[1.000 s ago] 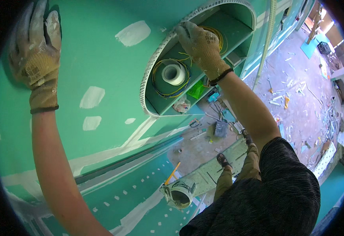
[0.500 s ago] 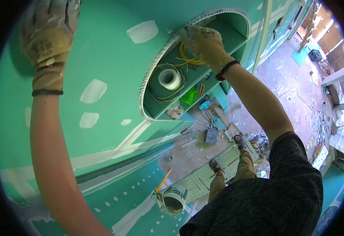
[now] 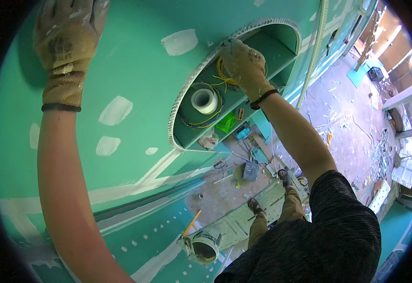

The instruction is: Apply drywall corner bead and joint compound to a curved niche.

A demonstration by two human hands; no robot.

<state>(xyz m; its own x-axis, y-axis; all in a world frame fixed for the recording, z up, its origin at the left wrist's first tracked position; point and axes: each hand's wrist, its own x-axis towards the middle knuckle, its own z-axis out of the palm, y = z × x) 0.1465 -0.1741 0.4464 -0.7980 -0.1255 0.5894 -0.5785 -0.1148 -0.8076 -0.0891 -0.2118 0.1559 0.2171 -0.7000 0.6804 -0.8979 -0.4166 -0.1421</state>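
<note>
My left hand (image 3: 69, 42), in a tan work glove with a grey coated palm side, lies against the green wallboard (image 3: 125, 75) at the upper left. Its fingers are extended; their tips run out of view. My right hand (image 3: 246, 66), gloved alike, is at the upper left rim of an arched niche. Its fingers are closed at the white perforated edge strip (image 3: 171, 118) that follows the curve; the fingertips are partly hidden. Below this hand, inside the niche, are a yellow cable coil (image 3: 222, 75) and a white roll (image 3: 208, 109) ringed by thin cables.
A lower shelf holds a bright green item (image 3: 226, 123) and a plastic bag (image 3: 209, 140). My feet stand on a narrow perforated platform (image 3: 236, 219) above a littered floor. A stained bucket (image 3: 207, 243) sits at its near end. Debris covers the floor (image 3: 328, 106) at right.
The view has shifted slightly, moving the niche and left hand a little right in the picture. My right forearm has swung slightly left; its fingers remain at the edge strip.
</note>
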